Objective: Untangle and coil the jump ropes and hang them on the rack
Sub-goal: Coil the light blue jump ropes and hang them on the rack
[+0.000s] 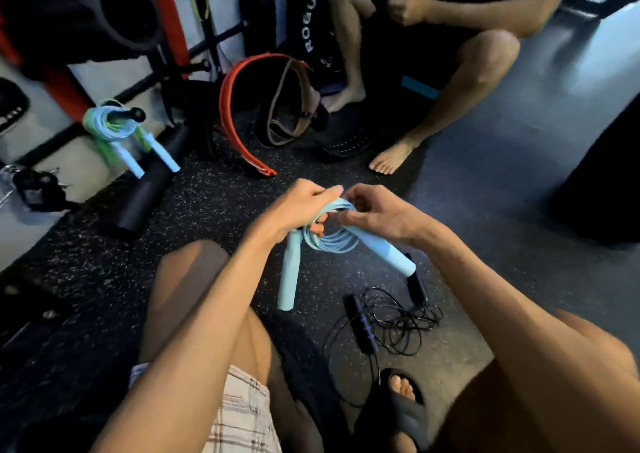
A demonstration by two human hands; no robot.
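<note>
A light blue jump rope (pixel 330 243) hangs coiled between my hands, above the speckled floor. My left hand (pixel 304 207) grips the coil at its top; one blue handle (pixel 289 276) dangles below it. My right hand (pixel 377 213) pinches the strands beside the other blue handle (pixel 384 252), which slants down to the right. A black jump rope (pixel 398 317) lies tangled on the floor beneath, with its black handles (pixel 360 324) beside it. On a black rack peg (pixel 130 115) at the left hang a coiled blue rope and green rope (pixel 110 125).
Another person (pixel 460 72) squats barefoot opposite me. A red and brown lifting belt (pixel 256 106) stands by the rack (pixel 207 37). A black foam roller (pixel 145 196) lies at left. My knee (pixel 194 272) and sandalled foot (pixel 401 393) are below.
</note>
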